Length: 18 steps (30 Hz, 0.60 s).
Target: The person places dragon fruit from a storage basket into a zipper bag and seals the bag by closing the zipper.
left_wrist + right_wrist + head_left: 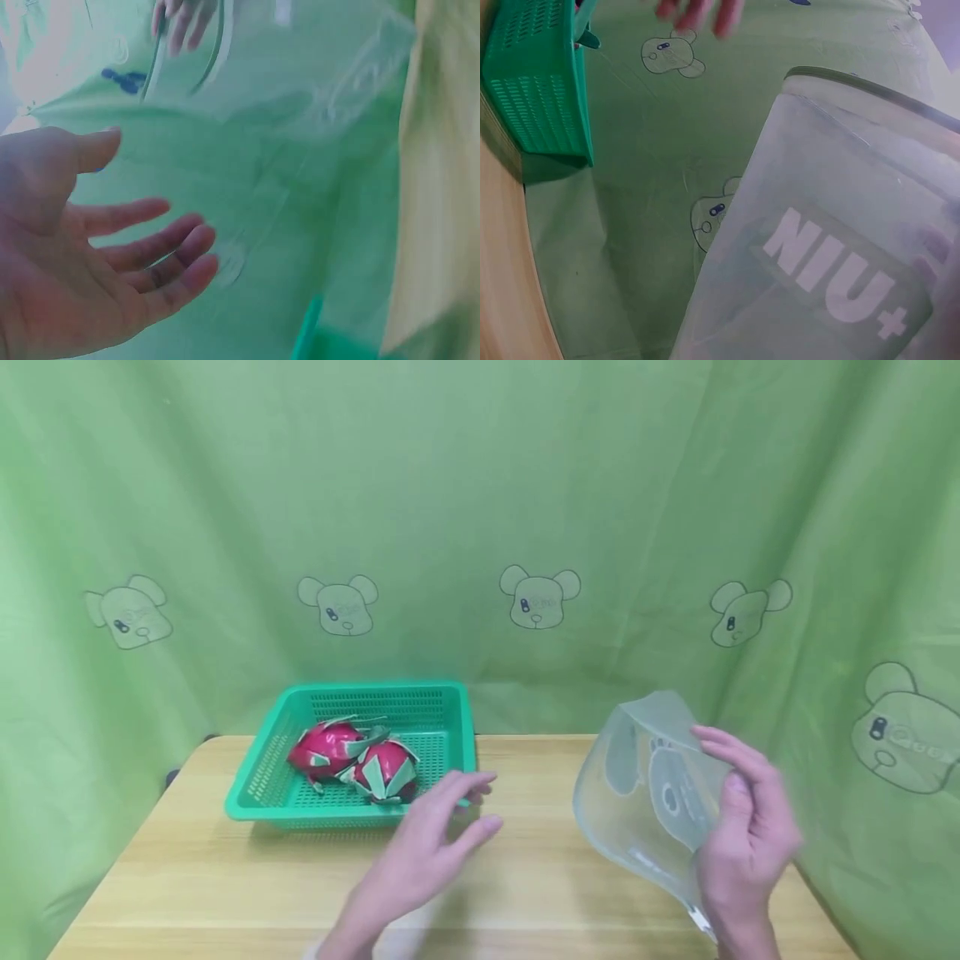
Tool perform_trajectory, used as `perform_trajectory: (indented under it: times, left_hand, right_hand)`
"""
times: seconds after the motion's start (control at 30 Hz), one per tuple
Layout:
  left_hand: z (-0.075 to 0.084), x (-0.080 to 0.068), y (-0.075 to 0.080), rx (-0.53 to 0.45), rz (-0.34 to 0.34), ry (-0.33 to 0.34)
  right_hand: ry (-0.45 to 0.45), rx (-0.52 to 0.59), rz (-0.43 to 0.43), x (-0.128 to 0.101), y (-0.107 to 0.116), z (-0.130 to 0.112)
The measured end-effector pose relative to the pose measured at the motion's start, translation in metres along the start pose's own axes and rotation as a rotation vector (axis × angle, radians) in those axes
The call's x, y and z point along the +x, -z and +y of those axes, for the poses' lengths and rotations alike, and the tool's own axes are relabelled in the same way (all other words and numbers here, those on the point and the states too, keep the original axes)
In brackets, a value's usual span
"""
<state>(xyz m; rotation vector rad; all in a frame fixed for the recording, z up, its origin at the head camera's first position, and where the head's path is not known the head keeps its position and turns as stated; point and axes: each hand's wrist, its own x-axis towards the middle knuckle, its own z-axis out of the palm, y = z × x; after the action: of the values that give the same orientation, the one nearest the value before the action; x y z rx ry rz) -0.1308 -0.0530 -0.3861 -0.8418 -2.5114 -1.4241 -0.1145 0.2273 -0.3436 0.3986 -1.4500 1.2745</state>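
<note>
**Clear pouch held up to the right of the green basket**

A translucent zip pouch [651, 781] is gripped by the right hand [750, 827], well to the right of the green basket [438, 702] and raised above the wooden table [525, 893]. The fingers are curled over the pouch's upper edge and the thumb is pressed against its near face, so the pouch is pinched between them. In the right wrist view the pouch [832, 247] is seen close up, with white lettering "NIU+" printed on it and a zip strip along its top.

The left hand [431, 852] is held open just in front of the basket's right front corner, fingers spread and relaxed; nothing is grasped by it. In the left wrist view the palm and loose fingers [150, 255] are shown empty.

Two dragon fruits [360, 760], touching each other, are lying inside the basket. A green cloth [480, 485] printed with bear heads is hung behind the basket.
</note>
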Motion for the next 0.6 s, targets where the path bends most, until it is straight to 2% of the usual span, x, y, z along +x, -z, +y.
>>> perform_trajectory:
  times: [0.17, 0.33, 0.43, 0.6]
  left_hand:
    - [0.009, 0.021, -0.039, -0.216, -0.037, 0.056]
    - [0.015, 0.04, -0.07, -0.44, -0.012, 0.103]
    - [0.018, 0.048, -0.081, -0.555, 0.011, 0.116]
    - [0.019, 0.057, -0.085, -0.602, 0.047, 0.069]
  right_hand:
    - [-0.004, -0.012, -0.093, -0.006, -0.005, 0.001]
    - [0.0, -0.016, -0.166, -0.011, -0.012, 0.001]
    - [0.006, -0.018, -0.199, -0.012, -0.016, 0.0]
    - [0.028, -0.032, -0.269, -0.008, -0.022, 0.0]
